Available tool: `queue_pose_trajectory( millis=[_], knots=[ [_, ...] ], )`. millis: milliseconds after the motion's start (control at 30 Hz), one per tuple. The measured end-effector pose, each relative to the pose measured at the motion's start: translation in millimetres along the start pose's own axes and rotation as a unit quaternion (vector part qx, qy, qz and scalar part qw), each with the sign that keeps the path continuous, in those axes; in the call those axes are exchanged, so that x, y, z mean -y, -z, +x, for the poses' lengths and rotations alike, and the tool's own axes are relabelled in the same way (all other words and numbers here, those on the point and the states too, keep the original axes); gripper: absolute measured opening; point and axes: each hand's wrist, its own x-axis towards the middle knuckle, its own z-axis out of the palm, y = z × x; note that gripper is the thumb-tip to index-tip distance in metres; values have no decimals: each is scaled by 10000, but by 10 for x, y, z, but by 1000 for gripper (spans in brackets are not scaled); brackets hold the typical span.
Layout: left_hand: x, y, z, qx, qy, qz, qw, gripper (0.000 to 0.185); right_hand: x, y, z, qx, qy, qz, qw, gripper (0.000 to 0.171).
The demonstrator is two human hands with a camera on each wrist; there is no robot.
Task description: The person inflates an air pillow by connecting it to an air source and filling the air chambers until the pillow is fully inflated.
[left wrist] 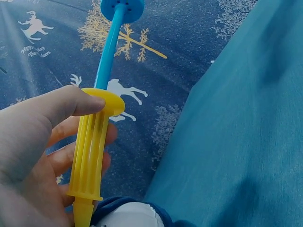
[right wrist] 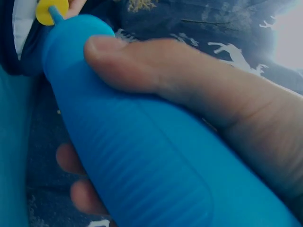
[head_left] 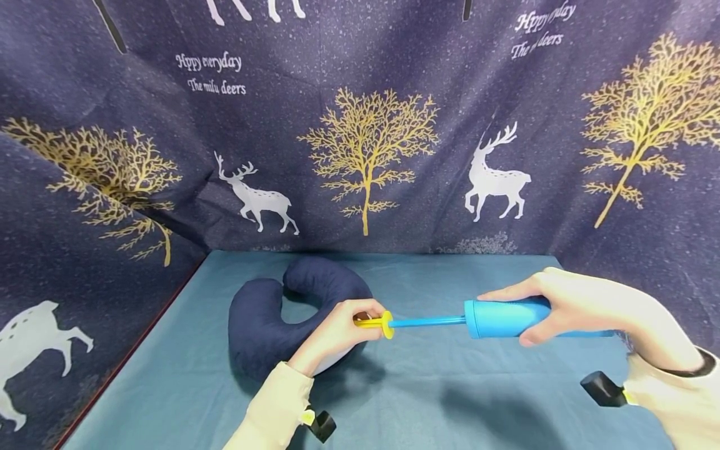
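Note:
A blue hand pump point(head_left: 497, 319) is held level above the table, its thin blue rod point(head_left: 429, 321) drawn out to the left. My left hand point(head_left: 340, 331) grips the ribbed yellow end piece point(left wrist: 90, 151) on the rod, thumb pressed near its round flange. That piece tapers to a narrow tip toward my palm in the left wrist view. My right hand point(head_left: 585, 303) holds the thick pump body point(right wrist: 137, 156), thumb along one side and fingertips point(right wrist: 85, 196) showing round the other. Small holes dot the body's end cap point(left wrist: 124, 8).
A dark navy U-shaped neck pillow point(head_left: 259, 331) lies on the teal tablecloth point(head_left: 439, 400), behind and left of my left hand. A navy cloth point(head_left: 394, 56) printed with deer and gold trees hangs behind the table. Small black cubes point(head_left: 323, 426) are fixed near both cuffs.

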Motion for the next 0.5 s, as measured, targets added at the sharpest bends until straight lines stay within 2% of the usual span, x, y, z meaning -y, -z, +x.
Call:
queue_pose_trajectory(
  millis=[500],
  knots=[
    [19, -3, 31, 30, -79, 31, 10000, 17, 180, -127, 416, -18, -188, -435, 9989, 65]
  ],
)
